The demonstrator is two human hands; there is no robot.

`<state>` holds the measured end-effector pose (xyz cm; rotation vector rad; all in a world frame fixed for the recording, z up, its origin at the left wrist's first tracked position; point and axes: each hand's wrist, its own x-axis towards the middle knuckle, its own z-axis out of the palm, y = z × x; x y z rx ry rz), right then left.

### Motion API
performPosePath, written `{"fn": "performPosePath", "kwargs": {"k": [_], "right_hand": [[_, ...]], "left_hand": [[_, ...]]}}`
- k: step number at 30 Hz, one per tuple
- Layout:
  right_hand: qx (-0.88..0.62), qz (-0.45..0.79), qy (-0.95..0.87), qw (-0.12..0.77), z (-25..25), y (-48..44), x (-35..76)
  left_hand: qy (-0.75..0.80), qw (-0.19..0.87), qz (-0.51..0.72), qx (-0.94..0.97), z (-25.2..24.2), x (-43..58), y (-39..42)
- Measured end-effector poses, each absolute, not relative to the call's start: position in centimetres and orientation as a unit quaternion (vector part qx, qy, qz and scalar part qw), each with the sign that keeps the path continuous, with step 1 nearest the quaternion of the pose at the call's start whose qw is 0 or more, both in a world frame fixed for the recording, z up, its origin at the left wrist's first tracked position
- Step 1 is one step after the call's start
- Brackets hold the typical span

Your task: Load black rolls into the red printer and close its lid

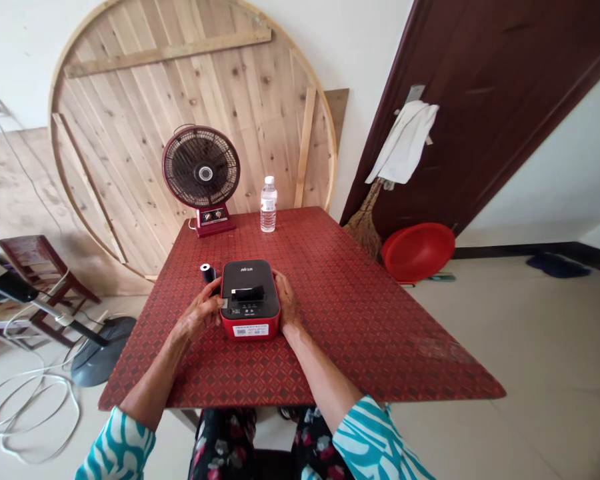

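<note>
A box-shaped machine with a black top and red sides, which looks like a label printer, sits on the patterned red table. A glossy black strip lies across a slot in its top, above small buttons. My left hand is against the machine's left side, its fingers at the edge by a small grey tab. My right hand is wrapped along the right side, its fingertips partly hidden. Just beyond my left hand stands a small dark roll with a white end.
A dark red fan and a water bottle stand at the table's far edge. Behind leans a large round wooden board. Loose cable and a stand fan's base lie left; a red basin is right.
</note>
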<state>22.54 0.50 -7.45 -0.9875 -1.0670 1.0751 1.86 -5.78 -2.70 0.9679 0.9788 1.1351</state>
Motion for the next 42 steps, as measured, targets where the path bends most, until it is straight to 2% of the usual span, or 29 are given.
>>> {"fn": "performPosePath", "kwargs": {"k": [12, 24, 27, 33, 38, 42], "right_hand": [[-0.405, 0.476, -0.453, 0.636, -7.8, 0.6, 22.0], [-0.393, 0.477, -0.453, 0.643, -8.2, 1.1, 22.2], [-0.398, 0.474, -0.453, 0.642, -8.1, 1.1, 22.2], [-0.406, 0.476, -0.455, 0.634, -7.6, 0.9, 22.2], [-0.407, 0.467, -0.454, 0.64, -7.8, 1.1, 22.2], [-0.41, 0.465, -0.451, 0.642, -8.0, 1.3, 22.1]], "left_hand": [[0.462, 0.579, 0.545, 0.394, -2.3, 3.2, -6.3], [0.49, 0.56, 0.534, 0.401, -2.2, 2.9, -6.3], [0.517, 0.527, 0.511, 0.441, -1.5, 2.5, -6.3], [0.533, 0.386, 0.496, 0.567, 2.0, 2.3, -5.3], [0.493, 0.369, 0.383, 0.689, 4.8, 4.8, -2.0], [0.469, 0.355, 0.26, 0.766, 4.5, 6.2, 1.1]]}}
